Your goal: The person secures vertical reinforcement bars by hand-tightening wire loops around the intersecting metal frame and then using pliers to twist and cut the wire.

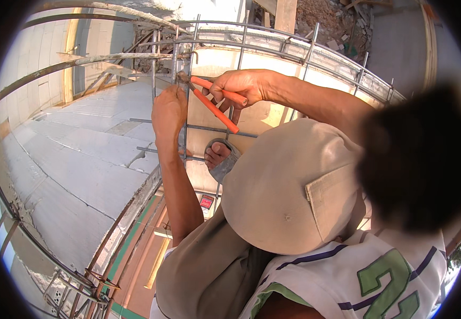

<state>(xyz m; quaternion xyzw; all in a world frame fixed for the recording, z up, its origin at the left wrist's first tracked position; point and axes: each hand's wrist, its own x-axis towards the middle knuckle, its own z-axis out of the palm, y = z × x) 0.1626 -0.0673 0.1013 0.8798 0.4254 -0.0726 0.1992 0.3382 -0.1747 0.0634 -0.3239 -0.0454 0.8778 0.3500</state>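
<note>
Nearest to the camera is a dark blurred shape [422, 154] covering much of your right side; you can't tell what it is. Next to it, rounded khaki cloth [289, 186] fills the middle, and below that lies a white jersey [315, 282] with green trim and dark stripes.

Your right hand [239, 87] is grasping orange-handled pincers [215, 110]. Its thumb and fingers close on the upper handle, while the lower handle slants down below it, so the two handles stand apart. The pincers are up among the steel bars [175, 58], their head just beside your left hand [169, 109]. Whether they bite on anything is too small to tell.

Your left hand is curled in close to an upright bar, knuckles up. You cannot tell whether its fingers grasp the bar, something thinner, or only each other.

Below your hands, a foot [218, 153] in a grey sandal [227, 166] rests near the crossing bars. A small red pack [207, 201] lies lower down. To your left spread pale panels [76, 154], with rusty poles [108, 56] and a yellowish post [72, 53] beyond; rubble [321, 16] lies past the bars at the top.
</note>
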